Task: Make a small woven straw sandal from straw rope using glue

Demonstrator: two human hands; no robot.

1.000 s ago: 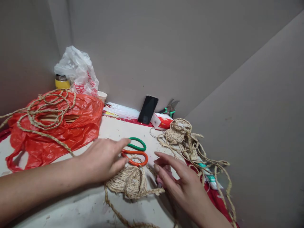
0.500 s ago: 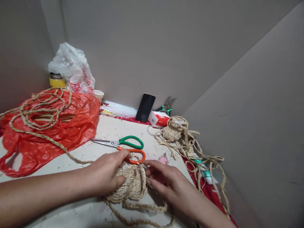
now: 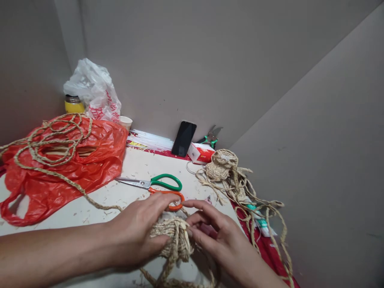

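Between my hands is a woven straw-rope piece [image 3: 171, 234], with a braided cord [image 3: 171, 266] hanging from its near side. My left hand [image 3: 144, 228] is wrapped over the left part of the piece, thumb on the near face and fingers across the far side. At the right edge, my right hand [image 3: 210, 230] has its thumb and fingers curled in against the weave; what lies exactly between the fingertips is hidden. Just beyond lie scissors [image 3: 145, 184] with one green and one orange handle, the orange one close to my fingertips.
A red plastic bag [image 3: 102, 168] with coiled braided rope [image 3: 57, 144] lies at left. Behind stand a yellow jar [image 3: 74, 106], a paper cup [image 3: 125, 122], a phone [image 3: 184, 138], a red-white box [image 3: 201, 153] and pruning shears [image 3: 211, 138]. Another woven piece [image 3: 220, 166] with trailing cords sits at right.
The woven piece has turned and tipped in my hands, and its cord now hangs down in front. My left hand has shifted right, covering more of the piece and part of the orange handle.
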